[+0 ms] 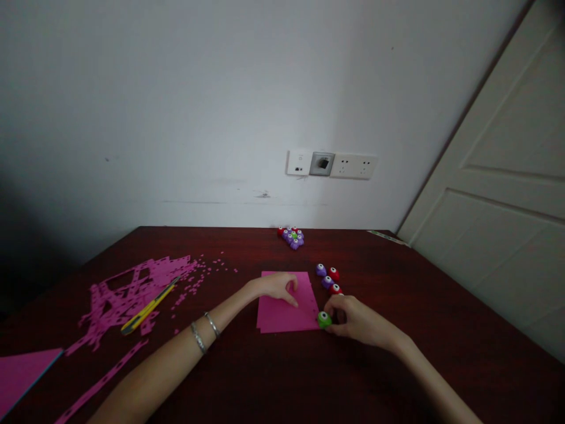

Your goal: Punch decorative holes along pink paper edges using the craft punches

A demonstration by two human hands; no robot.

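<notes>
A pink paper sheet (282, 312), apparently stacked on another, lies on the dark red table. My left hand (278, 285) rests over its upper part, thumb and fingers apart in a curve and nothing gripped between them. At the sheet's lower right corner sits a small green craft punch (324, 320) with a white, eye-like button. My right hand (346, 318) holds it from the right between thumb and fingers. Just beyond that hand are purple punches (321, 270) and red punches (334, 274) in a loose group. Small marks or holes run along the sheet's right edge.
Pink paper scraps (150, 282) and tiny cut bits spread on the left, a yellow utility knife (150, 307) lying on them. More pink paper (26, 377) is at lower left. Several punches (293, 235) cluster by the wall (220, 118). A thin strip (388, 237) lies at back right.
</notes>
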